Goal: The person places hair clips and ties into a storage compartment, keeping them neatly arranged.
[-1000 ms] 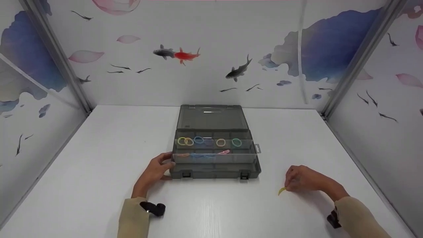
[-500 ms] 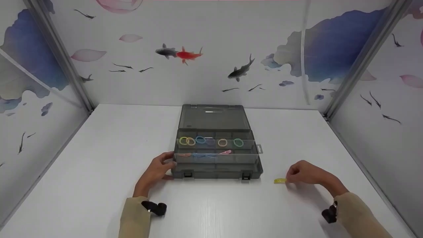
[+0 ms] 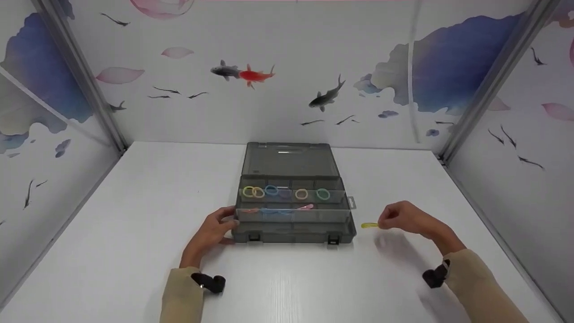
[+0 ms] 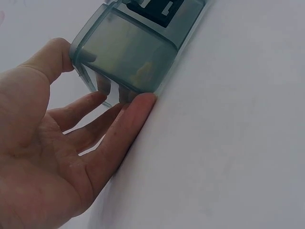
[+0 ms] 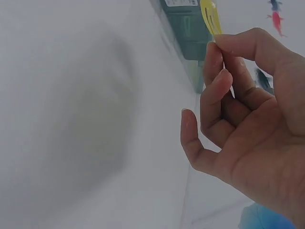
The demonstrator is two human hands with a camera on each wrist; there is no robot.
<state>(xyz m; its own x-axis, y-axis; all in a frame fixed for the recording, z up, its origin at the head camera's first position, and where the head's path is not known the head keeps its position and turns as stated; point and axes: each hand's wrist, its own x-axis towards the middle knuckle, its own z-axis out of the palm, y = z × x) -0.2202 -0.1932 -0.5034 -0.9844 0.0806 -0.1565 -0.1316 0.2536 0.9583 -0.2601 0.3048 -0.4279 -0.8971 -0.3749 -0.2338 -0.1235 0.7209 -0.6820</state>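
Note:
A grey see-through storage box (image 3: 293, 237) with compartments stands on the table, lid raised. My left hand (image 3: 216, 229) holds its front left corner; in the left wrist view the thumb lies at the upper edge and the fingers (image 4: 128, 124) at the side wall. Just right of the box, above the table, my right hand (image 3: 406, 218) pinches a slim yellow hair clip (image 3: 369, 225) between thumb and fingertips. The right wrist view shows slots along the clip (image 5: 210, 16), its tip pointing away from the hand. The other right fingers are loosely bent.
Round hair ties, such as a green one (image 3: 323, 194) and a blue one (image 3: 271, 190), sit in the box's rear row. Ahead of them lie a pink clip (image 3: 306, 207) and blue and orange pieces. A clear latch (image 3: 352, 202) juts right. Patterned walls surround the table (image 3: 287, 287).
My right hand has lifted the yellow clip and moved forward and left, nearer the box. The clip has swung to point left. My left hand stays on the box.

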